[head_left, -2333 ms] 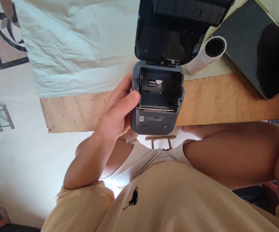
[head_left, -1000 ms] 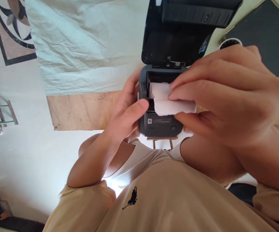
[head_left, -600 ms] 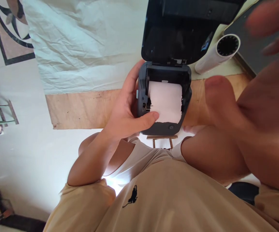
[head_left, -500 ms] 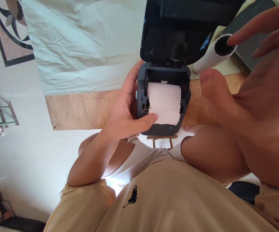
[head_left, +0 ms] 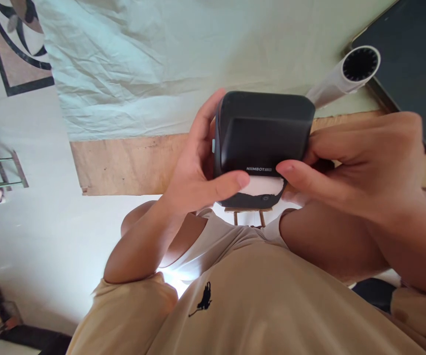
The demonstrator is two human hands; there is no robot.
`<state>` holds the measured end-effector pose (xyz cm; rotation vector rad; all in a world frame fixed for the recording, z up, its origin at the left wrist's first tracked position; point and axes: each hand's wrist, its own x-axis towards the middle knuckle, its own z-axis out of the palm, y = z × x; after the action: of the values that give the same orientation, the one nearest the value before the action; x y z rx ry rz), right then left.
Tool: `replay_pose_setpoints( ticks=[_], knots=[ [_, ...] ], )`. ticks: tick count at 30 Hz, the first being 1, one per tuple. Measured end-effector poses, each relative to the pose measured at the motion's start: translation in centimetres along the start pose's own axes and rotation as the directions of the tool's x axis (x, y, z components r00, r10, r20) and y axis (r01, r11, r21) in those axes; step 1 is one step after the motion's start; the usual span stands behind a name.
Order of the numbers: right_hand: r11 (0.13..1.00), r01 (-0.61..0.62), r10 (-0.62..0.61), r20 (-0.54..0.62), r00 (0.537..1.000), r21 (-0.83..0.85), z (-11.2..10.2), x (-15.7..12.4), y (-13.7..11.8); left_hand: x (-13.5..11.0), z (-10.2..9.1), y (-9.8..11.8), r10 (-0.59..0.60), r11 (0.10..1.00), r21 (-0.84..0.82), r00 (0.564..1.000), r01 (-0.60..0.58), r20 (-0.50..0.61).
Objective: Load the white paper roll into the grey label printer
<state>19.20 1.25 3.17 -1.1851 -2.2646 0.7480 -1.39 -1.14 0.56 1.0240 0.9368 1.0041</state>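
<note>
A small dark grey label printer (head_left: pixel 262 133) sits between both hands, its lid down. A white strip of paper (head_left: pixel 265 184) sticks out under the lid's front edge. My left hand (head_left: pixel 194 167) wraps the printer's left side, thumb lying on the paper's left end. My right hand (head_left: pixel 360 162) grips the right side, with its thumb pressed on the lid's front right corner. The paper roll inside is hidden by the lid.
A white tube (head_left: pixel 342 74) lies on the table behind the printer. A dark tablet (head_left: pixel 412 64) rests at the far right. A wrinkled pale cloth (head_left: pixel 142 69) covers the wooden tabletop (head_left: pixel 124 165). My beige shirt (head_left: pixel 253 305) fills the lower view.
The printer's compartment was empty, then my right hand put a white paper roll in. The lid has since come down, and my right hand now holds the printer's right side.
</note>
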Motion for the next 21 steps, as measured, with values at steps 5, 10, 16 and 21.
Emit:
replay_pose_setpoints(
  ticks=[5,10,16,21],
  knots=[
    [0.994,-0.094,0.084,0.153,0.985,0.059,0.0,0.2,0.9,0.1,0.4,-0.5,-0.025,0.998,-0.060,0.999,0.023,-0.041],
    [0.980,-0.163,0.133,0.234,0.963,0.114,-0.1,0.3,1.3,0.3,1.2,-1.0,-0.005,0.997,-0.071,0.994,-0.002,-0.109],
    [0.942,-0.288,0.223,0.319,0.921,0.172,-0.2,0.4,1.2,0.3,0.3,0.4,-0.074,0.995,-0.071,0.996,0.077,0.039],
    [0.908,-0.397,0.334,0.341,0.879,0.132,0.0,0.6,1.5,0.5,0.6,0.0,-0.096,0.993,-0.064,0.995,0.095,-0.011]
  ],
)
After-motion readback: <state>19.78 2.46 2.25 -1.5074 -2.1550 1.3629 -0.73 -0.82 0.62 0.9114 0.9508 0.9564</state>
